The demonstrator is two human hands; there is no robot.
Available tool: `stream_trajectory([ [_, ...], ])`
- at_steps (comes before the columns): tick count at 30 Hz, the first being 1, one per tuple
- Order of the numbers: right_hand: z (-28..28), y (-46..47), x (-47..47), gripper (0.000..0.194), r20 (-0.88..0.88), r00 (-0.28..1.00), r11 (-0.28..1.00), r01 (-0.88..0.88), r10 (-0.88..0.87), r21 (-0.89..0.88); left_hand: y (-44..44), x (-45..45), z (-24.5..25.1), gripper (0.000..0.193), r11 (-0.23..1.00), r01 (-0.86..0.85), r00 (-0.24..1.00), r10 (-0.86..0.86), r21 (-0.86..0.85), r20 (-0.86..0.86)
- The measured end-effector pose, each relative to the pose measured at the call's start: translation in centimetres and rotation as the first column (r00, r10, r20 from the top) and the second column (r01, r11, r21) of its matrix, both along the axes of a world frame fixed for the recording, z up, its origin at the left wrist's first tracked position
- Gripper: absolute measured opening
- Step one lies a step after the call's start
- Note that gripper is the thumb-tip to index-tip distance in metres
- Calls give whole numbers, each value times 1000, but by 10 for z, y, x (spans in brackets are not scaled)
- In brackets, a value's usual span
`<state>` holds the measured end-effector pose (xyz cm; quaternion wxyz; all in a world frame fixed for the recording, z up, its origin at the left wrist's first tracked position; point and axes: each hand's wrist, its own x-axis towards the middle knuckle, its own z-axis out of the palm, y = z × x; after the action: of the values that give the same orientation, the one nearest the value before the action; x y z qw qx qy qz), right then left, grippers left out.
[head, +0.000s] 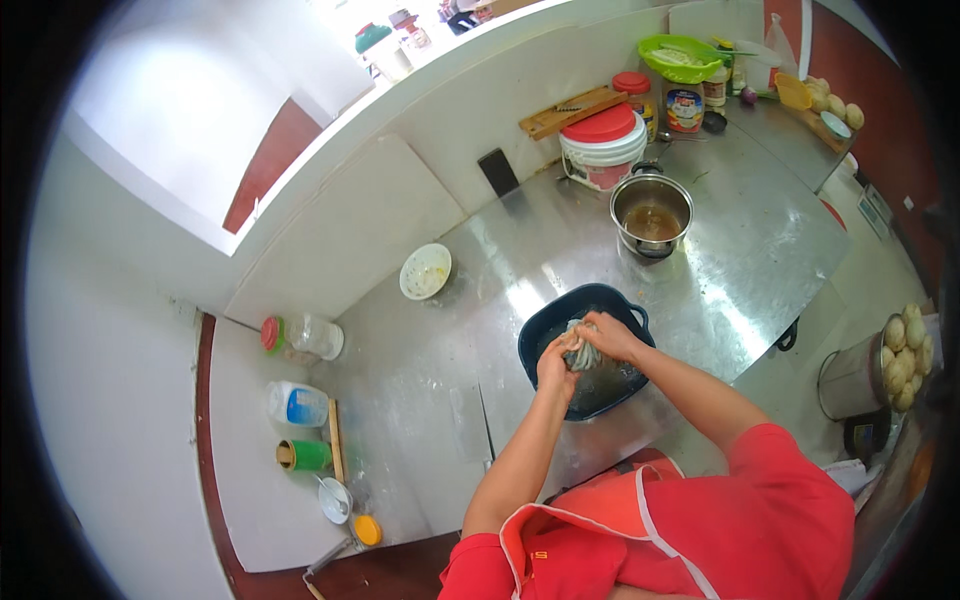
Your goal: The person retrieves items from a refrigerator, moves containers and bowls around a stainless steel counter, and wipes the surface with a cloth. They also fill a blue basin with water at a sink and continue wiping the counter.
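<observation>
A dark blue plastic basin [528,335] with a side handle stands on the stainless steel table [405,390] in front of me and holds some murky water. Over it, a bunched, wet-looking greyish cloth [585,355] is gripped between both hands. My left hand [556,365] clasps the cloth from the lower left. My right hand [609,336] holds its upper right part, close against the left. The fingers and the folds cover much of each other.
Beyond the basin stands a steel pot [651,210] with brown liquid. A white bowl [425,271] sits near the wall, and a long knife [486,424] lies left of my forearm. A white bucket [604,154] with a red lid and several jars line the back. Jars and tubs [298,405] edge the left.
</observation>
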<state>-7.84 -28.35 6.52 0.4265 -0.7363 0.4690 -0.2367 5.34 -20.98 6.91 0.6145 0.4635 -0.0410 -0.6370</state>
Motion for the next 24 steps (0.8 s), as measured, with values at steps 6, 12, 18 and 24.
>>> stream_trajectory([
  [6, -5, -7, -27, 19, 212, 950, 946, -268, 229, 179, -13, 15, -4, 23, 979, 186, 943, -203, 88, 263],
  [12, 24, -18, -48, 19, 360, 932, 926, -101, -39, 363, 1, 16, 44, 29, 984, 102, 864, -161, 147, 477],
  [18, 53, -9, -29, 20, 658, 753, 812, -385, 1, 439, 20, 17, 67, 45, 945, 324, 760, -285, 40, 584],
  [24, 78, -3, -16, 26, 723, 690, 749, -493, 28, 442, 19, 22, 52, 17, 946, 324, 855, -297, 10, 425],
])
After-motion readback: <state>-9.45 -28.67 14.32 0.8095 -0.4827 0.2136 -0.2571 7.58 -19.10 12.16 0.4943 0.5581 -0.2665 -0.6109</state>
